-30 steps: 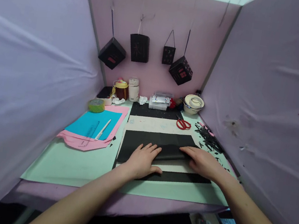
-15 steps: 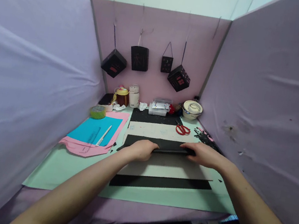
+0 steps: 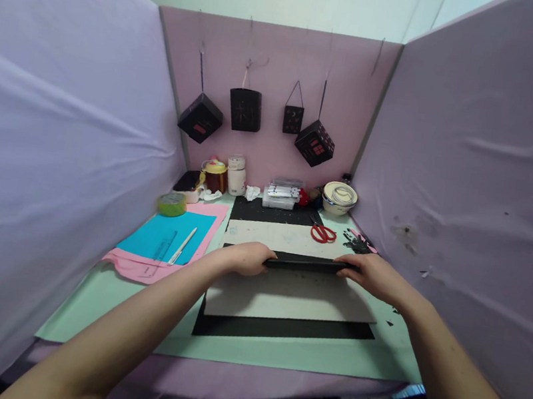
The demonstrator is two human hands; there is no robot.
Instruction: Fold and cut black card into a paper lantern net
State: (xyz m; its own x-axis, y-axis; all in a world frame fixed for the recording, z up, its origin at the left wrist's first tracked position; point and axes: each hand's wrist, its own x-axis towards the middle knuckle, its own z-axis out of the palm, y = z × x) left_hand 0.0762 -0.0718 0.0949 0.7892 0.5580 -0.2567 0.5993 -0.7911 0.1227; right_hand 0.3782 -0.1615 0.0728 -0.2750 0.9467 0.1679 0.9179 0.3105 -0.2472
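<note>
Between my two hands a sheet of black paper (image 3: 306, 266) is held up, its near edge bent or folded over. My left hand (image 3: 253, 258) pinches its left end, and my right hand (image 3: 361, 270) pinches the right end. Beneath lies a pale board (image 3: 288, 301), with more black paper (image 3: 286, 331) sticking out from under its near edge. Red-handled scissors (image 3: 323, 234) rest on the far part of the board, beyond my right hand. How far the fold reaches is hidden by my fingers.
On the left lie blue paper (image 3: 144, 234), pink sheets (image 3: 134, 269), a white pen (image 3: 183, 246) and green tape (image 3: 172, 203). Black scraps (image 3: 358, 242) lie at the right. A clear box (image 3: 281, 195), bottle (image 3: 236, 176) and bowl (image 3: 339, 199) line the back; several black paper lanterns (image 3: 245, 110) hang above.
The black sheet now shows as a narrower strip, tilted more edge-on toward me. My left hand has moved slightly left, and my right hand slightly right. The view has tipped slightly upward.
</note>
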